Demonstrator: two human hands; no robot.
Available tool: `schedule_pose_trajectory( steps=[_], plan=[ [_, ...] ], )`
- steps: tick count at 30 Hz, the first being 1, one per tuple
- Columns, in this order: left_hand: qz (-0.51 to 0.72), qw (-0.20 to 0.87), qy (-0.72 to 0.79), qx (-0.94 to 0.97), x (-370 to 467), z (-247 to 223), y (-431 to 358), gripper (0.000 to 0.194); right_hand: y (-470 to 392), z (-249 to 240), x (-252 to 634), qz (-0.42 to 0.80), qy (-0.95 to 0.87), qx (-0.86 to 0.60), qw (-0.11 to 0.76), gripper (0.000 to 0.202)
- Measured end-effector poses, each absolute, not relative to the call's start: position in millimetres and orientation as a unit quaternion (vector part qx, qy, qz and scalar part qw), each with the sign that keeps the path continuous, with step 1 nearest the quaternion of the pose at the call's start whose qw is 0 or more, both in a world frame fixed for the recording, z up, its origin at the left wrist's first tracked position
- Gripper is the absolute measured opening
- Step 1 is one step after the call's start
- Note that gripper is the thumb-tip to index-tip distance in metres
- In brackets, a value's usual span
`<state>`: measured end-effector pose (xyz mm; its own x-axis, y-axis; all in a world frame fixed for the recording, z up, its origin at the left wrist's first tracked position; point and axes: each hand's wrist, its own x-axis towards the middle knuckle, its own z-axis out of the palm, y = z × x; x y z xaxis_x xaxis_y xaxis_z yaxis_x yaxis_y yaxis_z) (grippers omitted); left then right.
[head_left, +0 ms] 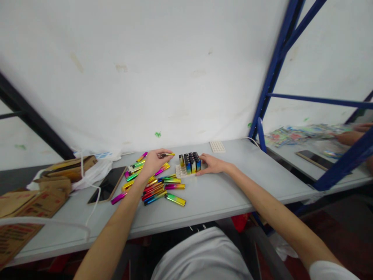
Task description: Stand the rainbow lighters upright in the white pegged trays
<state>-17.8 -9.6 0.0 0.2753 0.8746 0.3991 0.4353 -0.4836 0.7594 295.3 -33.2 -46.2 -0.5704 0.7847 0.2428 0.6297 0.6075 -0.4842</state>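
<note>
My left hand (154,161) pinches a shiny gold lighter (169,154) with a dark top, held nearly level above the pile, left of a white holed tray (181,171). Several metallic lighters with black tops (192,163) stand upright and close together in that tray; its left part shows bare holes. My right hand (214,164) grips the tray's right side, thumb at the front and fingers behind, against the standing lighters. Beneath and around my left hand lies a loose pile of rainbow-coloured lighters (154,190), partly hidden by my forearm.
A second white holed tray (217,146) lies near the wall. On the left are a phone (107,184), a white cable (94,208) and torn cardboard (37,202). Blue rack posts (275,70) rise at right; beyond them are another person's hands (351,137) and another phone (316,159).
</note>
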Motion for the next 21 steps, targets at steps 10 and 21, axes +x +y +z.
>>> schedule_pose_trajectory(
  steps=[10,21],
  plan=[
    [0.376,0.335,0.384,0.774,-10,-8,-8,0.048,-34,-47,295,0.169,-0.87,-0.406,0.222,0.07],
    [0.369,0.496,0.363,0.698,-2,-16,-9,0.053,-31,-48,295,0.162,-0.873,-0.403,0.219,0.068]
  ],
)
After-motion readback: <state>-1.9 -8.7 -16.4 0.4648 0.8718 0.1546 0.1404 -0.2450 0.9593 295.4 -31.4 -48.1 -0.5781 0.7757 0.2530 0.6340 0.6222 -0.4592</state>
